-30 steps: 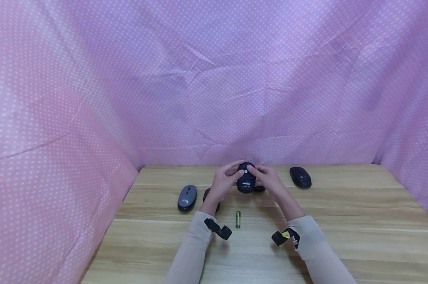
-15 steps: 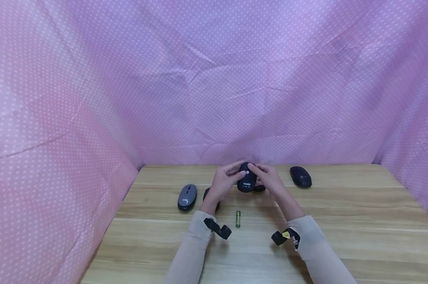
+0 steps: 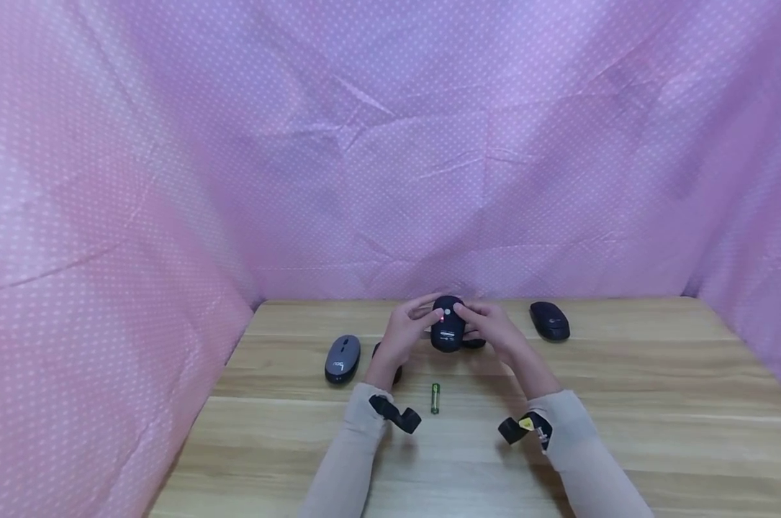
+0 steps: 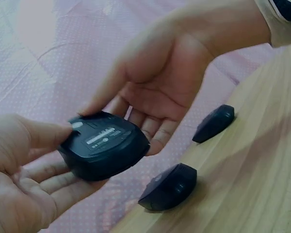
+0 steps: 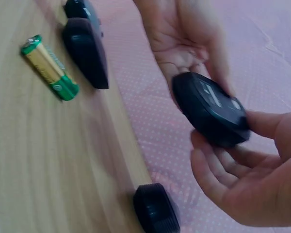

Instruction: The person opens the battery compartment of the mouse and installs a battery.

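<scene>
In the head view, a black computer mouse (image 3: 448,337) is held above the far part of the table, its underside with a white label facing up. My left hand (image 3: 403,332) grips its left side, thumb on the underside. From the other side my right hand (image 3: 494,331) grips it the same way, fingers beneath. A small red light glows near the left thumb. The right wrist view shows the mouse (image 5: 211,109) tilted between both hands. A green and gold battery (image 3: 435,398) lies on the table between the forearms.
A grey mouse (image 3: 342,358) lies left of the left forearm. Another dark mouse (image 3: 398,375) is partly covered by the left wrist. One black mouse (image 3: 474,344) sits partly behind the right hand, another (image 3: 549,321) farther right. Pink dotted cloth (image 3: 390,180) hangs behind the wooden table (image 3: 656,374).
A red glow now shows on the mouse's underside, which was not visible before. The right thumb has slid slightly down and the mouse has shifted a little left. Both hands keep their grip.
</scene>
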`<state>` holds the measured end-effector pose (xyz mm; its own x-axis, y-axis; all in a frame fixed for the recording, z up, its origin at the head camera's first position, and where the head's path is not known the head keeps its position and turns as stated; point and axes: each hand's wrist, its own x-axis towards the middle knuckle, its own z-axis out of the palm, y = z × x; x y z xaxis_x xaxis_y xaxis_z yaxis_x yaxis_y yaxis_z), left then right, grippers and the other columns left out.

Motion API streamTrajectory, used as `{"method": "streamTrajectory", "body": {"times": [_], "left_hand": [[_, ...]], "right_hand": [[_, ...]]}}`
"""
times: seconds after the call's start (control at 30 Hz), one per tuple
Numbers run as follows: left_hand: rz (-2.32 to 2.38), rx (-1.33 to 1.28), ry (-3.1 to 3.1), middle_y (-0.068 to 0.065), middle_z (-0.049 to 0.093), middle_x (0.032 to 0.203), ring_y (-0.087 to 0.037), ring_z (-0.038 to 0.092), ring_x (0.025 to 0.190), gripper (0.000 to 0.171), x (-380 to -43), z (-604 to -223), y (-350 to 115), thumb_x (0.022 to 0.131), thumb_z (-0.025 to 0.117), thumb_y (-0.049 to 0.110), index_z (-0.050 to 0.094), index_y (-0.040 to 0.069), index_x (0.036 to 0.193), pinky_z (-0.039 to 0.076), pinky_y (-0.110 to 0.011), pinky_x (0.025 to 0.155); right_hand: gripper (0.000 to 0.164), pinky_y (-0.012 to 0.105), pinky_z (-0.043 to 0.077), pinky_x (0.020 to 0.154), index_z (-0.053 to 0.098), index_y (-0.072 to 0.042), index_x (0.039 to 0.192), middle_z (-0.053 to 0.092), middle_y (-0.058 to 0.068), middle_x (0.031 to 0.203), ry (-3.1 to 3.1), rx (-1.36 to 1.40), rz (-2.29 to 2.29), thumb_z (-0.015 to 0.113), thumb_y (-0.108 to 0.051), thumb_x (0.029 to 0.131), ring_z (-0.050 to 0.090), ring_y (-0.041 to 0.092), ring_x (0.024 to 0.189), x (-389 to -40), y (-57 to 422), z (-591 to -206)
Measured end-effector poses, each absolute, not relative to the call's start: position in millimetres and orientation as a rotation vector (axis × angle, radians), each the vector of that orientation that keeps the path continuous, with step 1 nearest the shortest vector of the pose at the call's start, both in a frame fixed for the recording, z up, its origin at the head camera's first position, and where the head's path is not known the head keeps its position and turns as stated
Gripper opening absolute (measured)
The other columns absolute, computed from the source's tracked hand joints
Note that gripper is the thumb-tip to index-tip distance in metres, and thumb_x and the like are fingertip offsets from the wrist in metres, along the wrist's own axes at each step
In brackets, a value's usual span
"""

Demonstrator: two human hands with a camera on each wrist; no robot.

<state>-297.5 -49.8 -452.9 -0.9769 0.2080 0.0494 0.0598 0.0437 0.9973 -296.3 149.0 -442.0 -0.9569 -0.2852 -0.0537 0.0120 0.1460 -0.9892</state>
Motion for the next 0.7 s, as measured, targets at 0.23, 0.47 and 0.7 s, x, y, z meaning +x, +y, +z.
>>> {"method": "streamTrajectory", "body": {"times": [0.23,0.47,0.7], "left_hand": [[2.03,0.234,2.075,-0.014,0.06,0.144,-0.029,0.059,0.132,0.052,-299.6,-447.1,-56.2,0.096,0.071,0.012,0.057,0.017,0.146,0.055,-0.04,0.102],[1.957,0.234,2.137,-0.014,0.066,0.136,-0.023,0.064,0.122,0.044,-295.7,-442.1,-55.3,0.094,0.074,0.017,0.066,0.005,0.135,0.051,-0.038,0.108],[1.955,0.231,2.272,-0.01,0.067,0.111,-0.017,0.063,0.102,0.04,-290.9,-437.8,-54.2,0.092,0.077,0.017,0.07,0.009,0.13,0.056,-0.03,0.086]], "right_hand": [[0.055,0.035,0.055,0.103,0.045,0.019,0.141,0.055,0.035,0.14,2.086,-0.374,-1.859,0.06,-0.017,0.103,0.07,0.01,0.103,-298.8,164.7,-442.8],[0.055,0.037,0.059,0.091,0.055,0.015,0.134,0.075,0.004,0.105,2.117,-0.391,-1.886,0.066,-0.027,0.1,0.071,0.009,0.09,-299.0,175.5,-438.4],[0.048,0.034,0.06,0.083,0.053,0.009,0.139,0.071,0.004,0.104,2.203,-0.304,-1.858,0.063,-0.019,0.102,0.068,0.016,0.087,-296.4,171.3,-433.3]]}}
